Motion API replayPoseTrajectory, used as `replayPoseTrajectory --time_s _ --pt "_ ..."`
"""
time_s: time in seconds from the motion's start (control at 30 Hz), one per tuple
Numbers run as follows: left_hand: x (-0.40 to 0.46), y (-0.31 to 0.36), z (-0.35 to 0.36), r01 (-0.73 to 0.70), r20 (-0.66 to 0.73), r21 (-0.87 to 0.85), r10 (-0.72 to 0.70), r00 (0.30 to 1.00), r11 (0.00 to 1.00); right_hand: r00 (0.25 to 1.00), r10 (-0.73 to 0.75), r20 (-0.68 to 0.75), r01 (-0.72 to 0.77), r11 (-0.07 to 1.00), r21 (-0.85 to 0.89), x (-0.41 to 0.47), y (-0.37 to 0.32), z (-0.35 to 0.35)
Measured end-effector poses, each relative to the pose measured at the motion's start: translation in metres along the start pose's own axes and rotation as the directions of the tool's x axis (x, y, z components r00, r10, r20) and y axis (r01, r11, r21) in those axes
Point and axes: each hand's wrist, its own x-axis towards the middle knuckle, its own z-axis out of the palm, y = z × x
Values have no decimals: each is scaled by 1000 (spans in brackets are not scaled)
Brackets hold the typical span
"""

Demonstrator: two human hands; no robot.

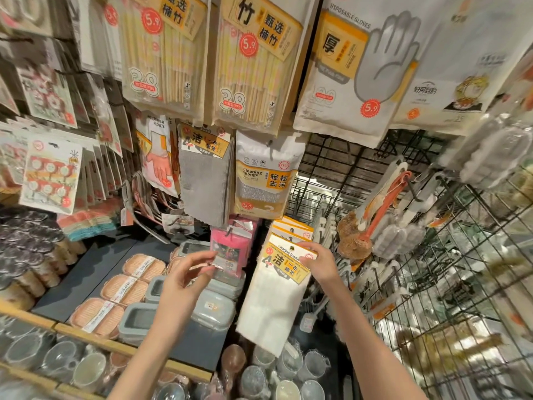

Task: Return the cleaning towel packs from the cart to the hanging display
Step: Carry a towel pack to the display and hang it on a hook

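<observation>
A white cleaning towel pack [274, 307] with a yellow header card hangs in front of the display, and my right hand [318, 262] grips its header at the top right corner. More packs of the same kind [292, 229] hang just behind it on the hook. My left hand [190, 274] hovers to the left, thumb and fingers apart, fingertips touching the lower edge of a pink cloth pack [230, 249]. A grey cleaning towel pack [206, 174] hangs higher up, left of a cleaning sponge pack [264, 174]. The cart is out of view.
Chopstick packs [251, 59] and disposable glove packs [354, 67] hang overhead. A black wire grid [432, 255] with brushes fills the right. Below lie a shelf of grey-lidded boxes [213, 307], soap dishes [124, 287] and glass cups [86, 368].
</observation>
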Motion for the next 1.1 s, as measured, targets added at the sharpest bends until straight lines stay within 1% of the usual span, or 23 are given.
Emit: replayPoseTrajectory --time_s 0.17,0.23,0.33,0.4,0.5,0.67,0.8,0.97,1.1 --pt "6 -3 -2 9 -1 13 -9 1000 1000 995 51 -83 -55 998 -43 18 7 9" --pt "9 -3 0 10 -9 13 -10 1000 1000 994 63 -92 -67 997 -42 25 8 13" --pt "11 -4 1 6 -20 11 -5 1000 1000 994 51 -97 -65 987 -146 29 11 20" --pt "11 -5 1 5 -19 8 -5 1000 1000 989 64 -130 -89 977 -194 29 16 23" --pt "14 -6 0 8 -16 -11 -8 1000 1000 984 79 -160 -105 981 -161 31 21 23" --pt "18 -8 -1 11 -17 -19 -11 1000 1000 991 11 -132 -40 976 -216 35 20 24" --pt "20 -9 -2 19 -6 -30 -19 1000 999 995 13 -103 -25 993 -116 37 27 16" --pt "23 -10 -3 29 1 -32 -29 1000 999 988 36 -151 -52 993 -105 44 27 16" --pt "24 -10 -3 44 -1 -16 -44 999 999 971 48 -234 -91 980 -176 52 20 28"
